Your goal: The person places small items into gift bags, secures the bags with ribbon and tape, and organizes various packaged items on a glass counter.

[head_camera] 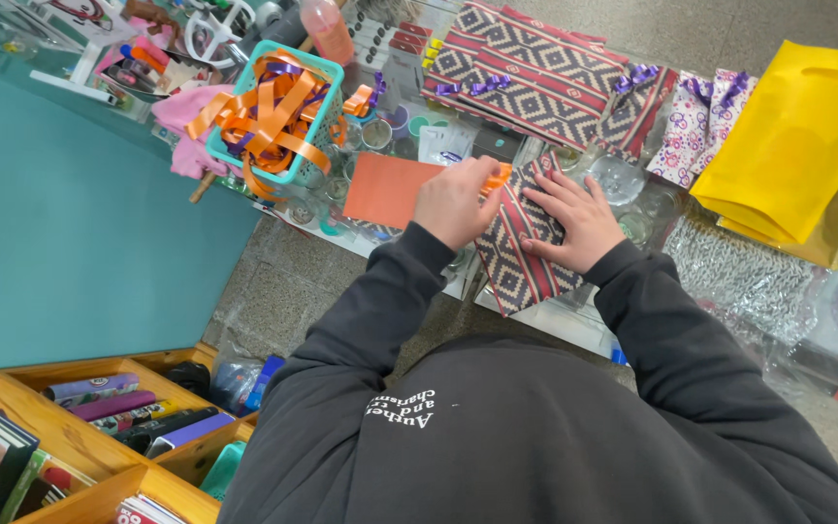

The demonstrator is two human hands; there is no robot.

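Observation:
My left hand (453, 202) is closed on a small orange ribbon bow (497, 178), holding it against the top of a patterned red, black and white gift bag (516, 262) that lies on the glass counter (574, 325). My right hand (574, 218) lies flat with fingers spread on the same bag, pressing it down. An orange card sheet (385, 189) sits just left of my left hand.
A teal basket of orange ribbons (273, 112) stands at the back left. A stack of matching patterned bags (535, 73) with purple bows lies behind. Yellow bags (792, 146) lie at the right. A wooden tray of items (70, 437) sits at lower left.

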